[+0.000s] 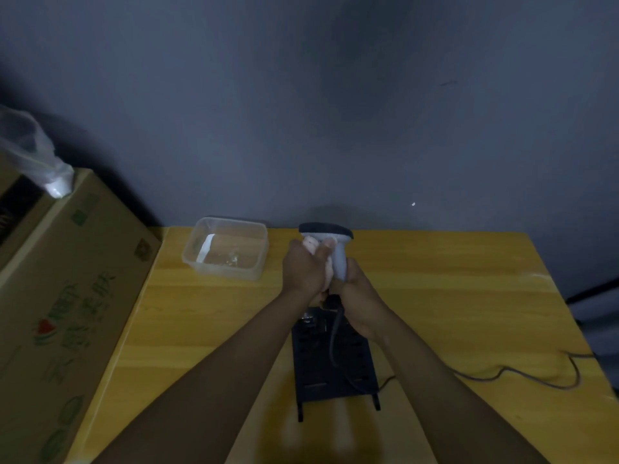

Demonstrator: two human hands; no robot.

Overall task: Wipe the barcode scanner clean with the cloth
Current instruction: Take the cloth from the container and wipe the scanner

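A grey barcode scanner with a dark head is held upright above the middle of the yellow table. My right hand grips the bottom of its handle, where the cable leaves. My left hand is closed on a pale cloth and presses it against the left side of the scanner, just under the head. Most of the cloth is hidden inside my fist.
A black perforated stand lies flat on the table below my hands. The scanner's grey cable runs off to the right edge. A clear plastic tub sits at the back left. A large cardboard box borders the table's left side.
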